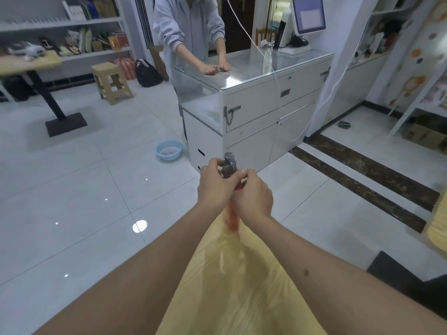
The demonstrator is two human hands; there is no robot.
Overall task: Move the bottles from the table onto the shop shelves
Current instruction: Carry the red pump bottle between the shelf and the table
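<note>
From the head camera we see both our hands together at the far corner of the table [242, 298], wrapped around one bottle [229, 165]. Our left hand [216, 184] curls its fingers round the bottle's upper part, just under the dark cap, and our right hand [254, 194] grips it lower down, touching the left. The bottle holds reddish liquid and stands upright between our palms, with a red reflection on the tabletop below our wrists. Beyond our hands stands a white counter [266, 107], where a person in a grey hoodie [188, 27] presses both hands on the glass top. Left of our hands a blue basin [168, 150] sits on the floor.
</note>
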